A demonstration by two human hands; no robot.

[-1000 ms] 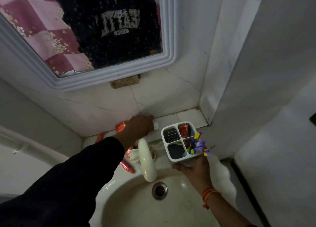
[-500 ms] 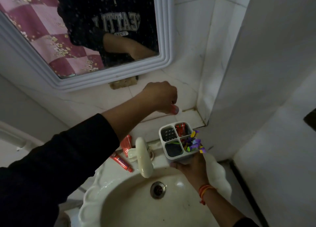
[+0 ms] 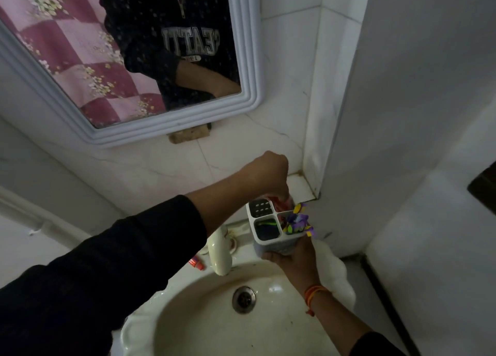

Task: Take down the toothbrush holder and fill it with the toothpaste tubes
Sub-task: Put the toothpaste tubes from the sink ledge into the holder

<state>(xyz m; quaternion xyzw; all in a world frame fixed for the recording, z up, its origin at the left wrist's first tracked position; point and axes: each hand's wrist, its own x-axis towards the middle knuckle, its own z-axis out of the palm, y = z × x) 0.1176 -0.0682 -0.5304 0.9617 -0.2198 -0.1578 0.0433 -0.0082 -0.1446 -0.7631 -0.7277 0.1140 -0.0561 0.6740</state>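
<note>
Two hands on the job: right hand [image 3: 291, 259] grips the toothbrush holder [image 3: 273, 226] from below, held above the sink [image 3: 204, 326] rim. Left hand [image 3: 268, 174] pinches a red toothpaste tube [image 3: 281, 204], its end inside the holder's back compartment. Another tube [image 3: 196, 263] lies beside the tap [image 3: 218, 253].

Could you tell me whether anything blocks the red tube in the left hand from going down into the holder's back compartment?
Nothing visible does. The left hand is directly over the toothbrush holder, lowering the red toothpaste tube into the rear right compartment. The right hand supports the holder from below, clear of the opening.
</note>
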